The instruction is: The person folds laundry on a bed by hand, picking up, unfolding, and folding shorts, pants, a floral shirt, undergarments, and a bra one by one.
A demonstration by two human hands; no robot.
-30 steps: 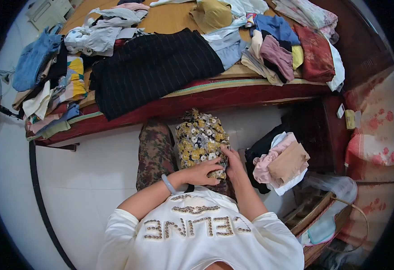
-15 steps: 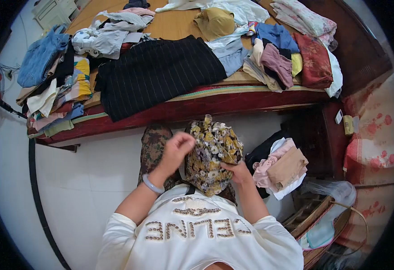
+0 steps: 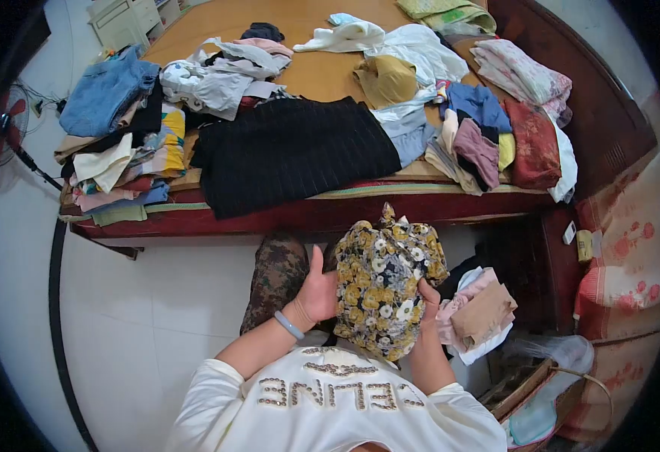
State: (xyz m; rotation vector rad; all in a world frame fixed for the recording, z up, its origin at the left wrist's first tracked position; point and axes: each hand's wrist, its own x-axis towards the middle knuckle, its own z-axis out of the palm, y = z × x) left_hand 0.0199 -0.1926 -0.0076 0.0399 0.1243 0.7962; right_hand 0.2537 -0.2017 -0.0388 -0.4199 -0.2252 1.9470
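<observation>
A bedroom with a white tiled floor (image 3: 149, 301) and a low wooden bed (image 3: 307, 68) strewn with clothes.

A person seen from above holds a folded floral garment (image 3: 386, 290) upright in front of the chest, above the knees. The left hand (image 3: 316, 290) presses its left edge, fingers curled behind the cloth; the right hand (image 3: 428, 297) clasps its right edge, so each grip is closed on the fabric. On the bed lie a black pinstriped garment (image 3: 296, 154) and stacked clothing. A pile of folded clothes (image 3: 480, 309) sits just right of the person.
</observation>
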